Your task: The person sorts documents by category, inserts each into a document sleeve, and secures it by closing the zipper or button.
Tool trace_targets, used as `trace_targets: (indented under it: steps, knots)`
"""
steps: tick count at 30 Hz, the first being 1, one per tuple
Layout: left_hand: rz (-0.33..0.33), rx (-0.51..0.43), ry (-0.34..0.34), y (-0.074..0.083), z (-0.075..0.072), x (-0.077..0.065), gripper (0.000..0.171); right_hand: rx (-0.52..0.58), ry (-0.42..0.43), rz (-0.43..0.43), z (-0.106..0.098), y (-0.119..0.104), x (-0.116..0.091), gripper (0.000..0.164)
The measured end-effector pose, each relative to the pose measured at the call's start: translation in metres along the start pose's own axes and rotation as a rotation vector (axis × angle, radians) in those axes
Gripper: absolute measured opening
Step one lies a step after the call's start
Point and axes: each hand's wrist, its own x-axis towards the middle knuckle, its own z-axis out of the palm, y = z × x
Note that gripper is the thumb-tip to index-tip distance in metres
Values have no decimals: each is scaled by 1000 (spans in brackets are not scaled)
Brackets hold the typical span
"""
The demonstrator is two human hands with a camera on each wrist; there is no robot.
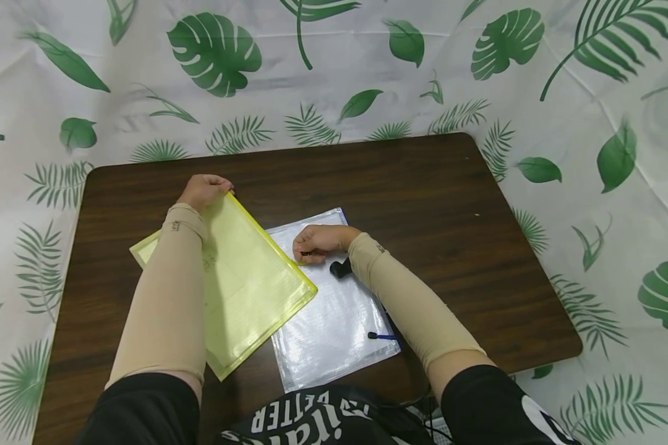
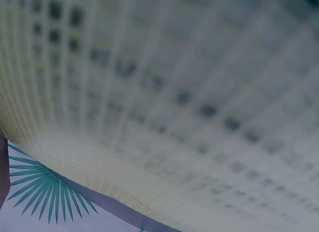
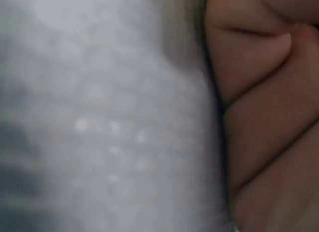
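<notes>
A yellow mesh zipper pouch (image 1: 245, 296) lies aslant, partly over a clear mesh zipper pouch (image 1: 334, 334) with a blue edge. My left hand (image 1: 205, 190) grips the yellow pouch by its far corner, at the end of the zipper edge. Midway along that edge, my right hand (image 1: 320, 243) pinches the zipper pull, a small dark bit showing at the fingertips. Curled fingers (image 3: 269, 92) fill the right side of the right wrist view, beside blurred mesh. Blurred yellowish mesh covers most of the left wrist view.
The clear pouch's own zipper pull (image 1: 381, 336), black and blue, sits at its near right edge. A black wrist camera (image 1: 341, 268) hangs under the right wrist. Both pouches are on a dark wooden table (image 1: 423, 204), with a leaf-print sheet (image 1: 334, 80) behind.
</notes>
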Motion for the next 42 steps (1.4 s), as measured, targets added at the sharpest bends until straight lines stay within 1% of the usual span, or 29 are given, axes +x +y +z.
trace_targets:
  steps: [3,9,13,16,19,22,25,29,33,36,42]
  knots:
    - [-7,-13,-9,0,-1,-1,40,37,9,-15,1,2,-1,34]
    - [5,-21,-2,0,-1,-1,40,118,60,11,6,4,-4,32]
    - [6,-43,-2,1,-1,-2,35,103,67,8,9,4,-6,33]
    - [13,-59,-9,1,-1,-3,32,63,47,28,8,5,-10,33]
    - [11,-54,-2,1,0,-3,34,47,5,87,6,4,-16,34]
    - [11,-27,3,0,0,-2,39,65,-47,161,5,4,-20,34]
    - [2,-29,6,0,1,-1,41,73,-84,195,4,3,-23,33]
    - [-3,-52,10,0,1,-2,40,92,-85,185,3,3,-24,32]
    - [-6,-62,21,0,1,-1,39,136,-68,171,4,4,-24,32]
    - [-15,-64,25,0,1,0,38,172,-59,175,5,4,-25,33]
    - [-4,-72,17,0,3,-2,37,216,-48,188,5,8,-25,32]
